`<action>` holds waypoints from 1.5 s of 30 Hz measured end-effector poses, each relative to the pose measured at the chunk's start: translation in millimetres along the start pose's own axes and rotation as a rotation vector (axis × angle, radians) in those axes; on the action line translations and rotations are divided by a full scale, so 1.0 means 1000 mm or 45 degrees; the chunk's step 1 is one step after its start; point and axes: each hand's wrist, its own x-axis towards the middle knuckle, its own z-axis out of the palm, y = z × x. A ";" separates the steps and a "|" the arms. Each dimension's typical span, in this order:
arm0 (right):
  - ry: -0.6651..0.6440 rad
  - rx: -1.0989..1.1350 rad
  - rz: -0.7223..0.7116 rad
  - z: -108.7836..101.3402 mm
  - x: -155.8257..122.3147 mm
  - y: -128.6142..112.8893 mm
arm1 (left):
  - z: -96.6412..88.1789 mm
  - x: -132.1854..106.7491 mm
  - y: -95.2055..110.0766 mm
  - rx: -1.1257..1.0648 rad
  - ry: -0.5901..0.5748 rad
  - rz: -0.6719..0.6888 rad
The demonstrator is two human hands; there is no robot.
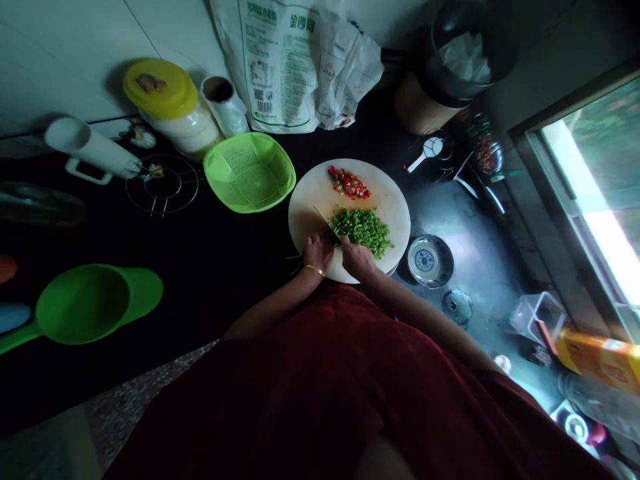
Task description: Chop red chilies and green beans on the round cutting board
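Observation:
A round pale cutting board (pixel 306 193) lies on the dark counter before me. My right hand (pixel 357 259) is closed around the handle of a knife (pixel 321 215), whose thin blade points away and to the left. Beside the blade, my left hand (pixel 319 251), with a gold bangle at the wrist, has its fingers curled down on uncut green vegetable, mostly hidden under them. Chopped green vegetable (pixel 367 230) is heaped right of the blade, near my right hand. Farther back on the board is a smaller pile of chopped red chili (pixel 350 183).
A green basket (pixel 250 173) stands left of the board, a green ladle (pixel 83 303) farther left. At right are a patterned bowl (pixel 430 261), a glass lid-like dish (pixel 457 307) and a white spoon (pixel 425 153). Bags (pixel 285 67) and a yellow-lidded jar (pixel 170 100) line the back.

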 end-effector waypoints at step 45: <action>-0.035 0.010 0.001 -0.002 -0.007 0.001 | -0.003 -0.007 0.000 -0.072 -0.044 0.011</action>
